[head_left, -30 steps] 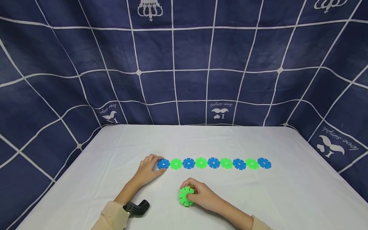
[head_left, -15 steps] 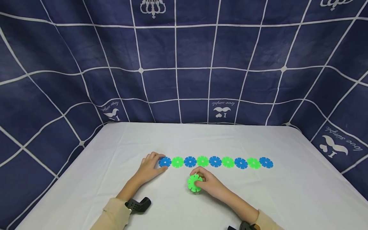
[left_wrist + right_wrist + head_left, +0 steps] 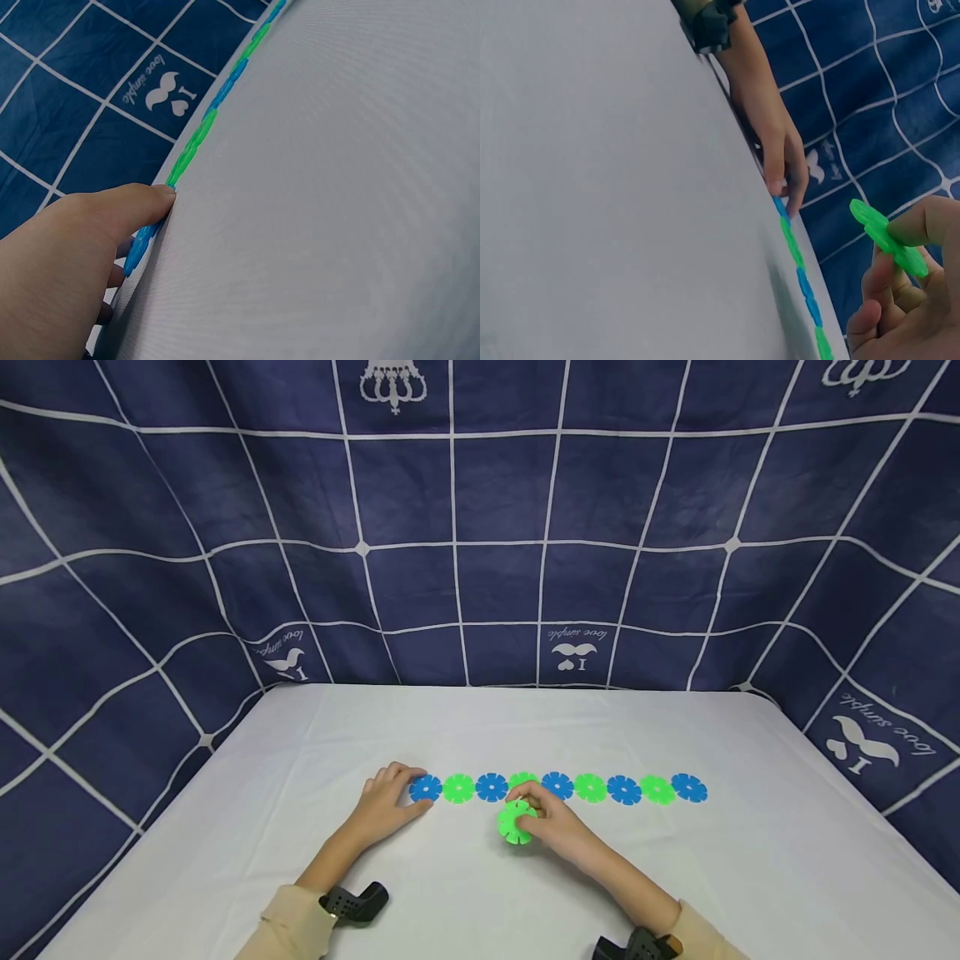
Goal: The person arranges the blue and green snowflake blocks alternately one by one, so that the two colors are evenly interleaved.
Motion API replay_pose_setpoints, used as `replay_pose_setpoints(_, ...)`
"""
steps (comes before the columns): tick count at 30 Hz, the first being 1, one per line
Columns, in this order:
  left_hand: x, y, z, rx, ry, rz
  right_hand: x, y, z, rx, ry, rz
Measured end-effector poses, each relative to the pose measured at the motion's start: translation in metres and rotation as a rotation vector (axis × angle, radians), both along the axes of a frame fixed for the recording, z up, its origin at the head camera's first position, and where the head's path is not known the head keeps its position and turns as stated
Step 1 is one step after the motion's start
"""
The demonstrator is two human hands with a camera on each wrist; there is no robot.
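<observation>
A row of flat notched plastic discs, blue and green in turn, lies across the white table. My left hand (image 3: 381, 803) is at its left end, thumb on the near edge of the end blue disc (image 3: 420, 792) and fingers at its far edge. In my right hand (image 3: 558, 831) a loose green disc (image 3: 512, 828) is pinched between thumb and fingers. It hangs tilted just on the near side of the row, partly covering a green disc (image 3: 522, 777) there. The right wrist view shows the held green disc (image 3: 877, 231) apart from the row.
The row runs right to a last blue disc (image 3: 689, 787). A white cloth covers the table (image 3: 480, 727). Behind it and at both sides hangs a dark blue curtain (image 3: 495, 581) with white lines. Black devices (image 3: 354, 906) are strapped to both wrists.
My right hand has moved forward and slightly right with the green disc, from the near part of the table up to the row. My left hand has stayed at the end blue disc.
</observation>
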State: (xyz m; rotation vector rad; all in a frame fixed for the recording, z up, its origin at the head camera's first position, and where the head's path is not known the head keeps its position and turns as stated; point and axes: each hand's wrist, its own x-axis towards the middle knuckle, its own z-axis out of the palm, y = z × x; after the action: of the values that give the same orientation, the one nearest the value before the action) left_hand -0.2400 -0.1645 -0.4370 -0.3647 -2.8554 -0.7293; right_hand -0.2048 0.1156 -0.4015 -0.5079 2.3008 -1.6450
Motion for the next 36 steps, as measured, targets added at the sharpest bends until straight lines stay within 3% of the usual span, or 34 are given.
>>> replay_pose_setpoints(23, 0.0, 0.001, 0.0, 0.012, -0.004, 0.003, -0.013, 0.069, 0.008, 0.044, 0.042, -0.047)
replay_pose_setpoints(36, -0.001, 0.0, 0.001, 0.004, 0.011, -0.006, -0.02, 0.103, 0.015, 0.058, 0.053, -0.159)
